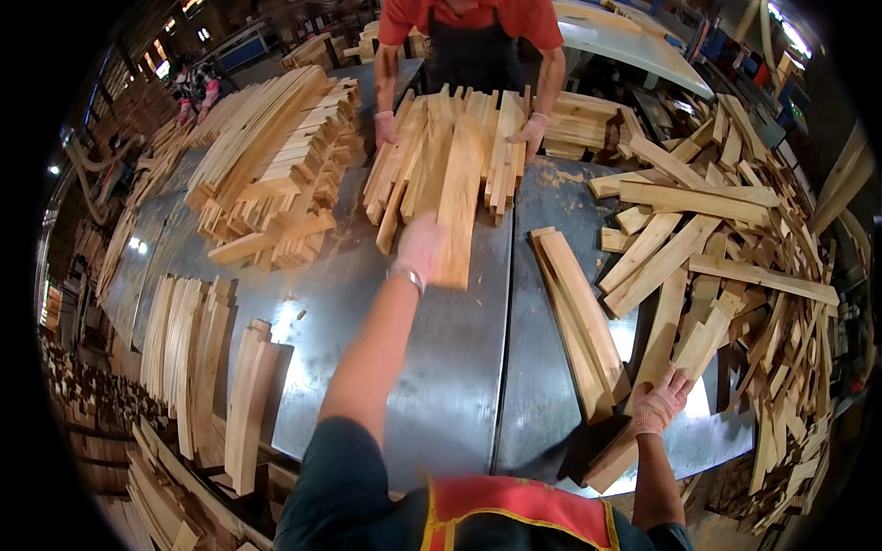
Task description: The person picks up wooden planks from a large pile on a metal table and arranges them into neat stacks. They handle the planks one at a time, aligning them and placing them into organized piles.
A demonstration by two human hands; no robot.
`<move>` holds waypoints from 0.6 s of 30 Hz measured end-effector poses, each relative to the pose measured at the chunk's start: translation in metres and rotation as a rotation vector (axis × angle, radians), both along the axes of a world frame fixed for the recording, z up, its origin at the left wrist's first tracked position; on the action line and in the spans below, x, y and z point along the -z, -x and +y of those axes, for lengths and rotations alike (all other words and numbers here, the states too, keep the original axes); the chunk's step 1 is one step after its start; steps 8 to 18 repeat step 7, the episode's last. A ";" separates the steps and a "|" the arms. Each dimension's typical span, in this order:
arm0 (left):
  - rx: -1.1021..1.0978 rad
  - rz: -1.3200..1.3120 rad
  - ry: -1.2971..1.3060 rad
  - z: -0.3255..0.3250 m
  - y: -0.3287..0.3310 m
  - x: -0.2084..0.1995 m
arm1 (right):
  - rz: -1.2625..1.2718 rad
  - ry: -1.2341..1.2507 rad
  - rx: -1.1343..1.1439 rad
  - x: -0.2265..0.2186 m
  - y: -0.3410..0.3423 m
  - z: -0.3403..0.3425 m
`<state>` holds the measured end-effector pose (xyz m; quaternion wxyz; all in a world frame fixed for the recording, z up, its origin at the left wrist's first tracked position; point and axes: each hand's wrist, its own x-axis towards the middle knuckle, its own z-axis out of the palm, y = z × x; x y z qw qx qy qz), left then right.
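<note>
My left hand (424, 246), in a pale glove and blurred by motion, is at the left edge of a wide wooden board (457, 207). That board slants over a bundle of narrower wooden strips (404, 151) on the metal table; whether the fingers close on it is smeared. At the lower right, my right hand (660, 401), also gloved, has its fingers curled over a wooden board (614, 459) near the table's front edge. Two long boards (579, 312) lie side by side just left of it. Across the table, a person's gloved hands (530, 136) hold both sides of the bundle.
A large heap of loose boards (726, 220) covers the right side. Stacked strips (276, 156) stand at the far left, and shorter rows (175, 340) lie along the near left edge with a separate small stack (248, 404). A seam (506, 358) runs through the metal tabletop.
</note>
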<state>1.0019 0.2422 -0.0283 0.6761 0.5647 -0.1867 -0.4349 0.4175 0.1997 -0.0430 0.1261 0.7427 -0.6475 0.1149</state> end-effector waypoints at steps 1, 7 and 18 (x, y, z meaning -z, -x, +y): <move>-0.033 -0.075 -0.044 -0.020 -0.032 0.006 | -0.003 -0.020 0.003 0.000 -0.003 0.000; -0.262 -1.236 -0.569 -0.071 0.020 -0.038 | 0.080 -0.023 0.117 0.027 0.009 -0.008; -0.262 -1.236 -0.569 -0.071 0.020 -0.038 | 0.080 -0.023 0.117 0.027 0.009 -0.008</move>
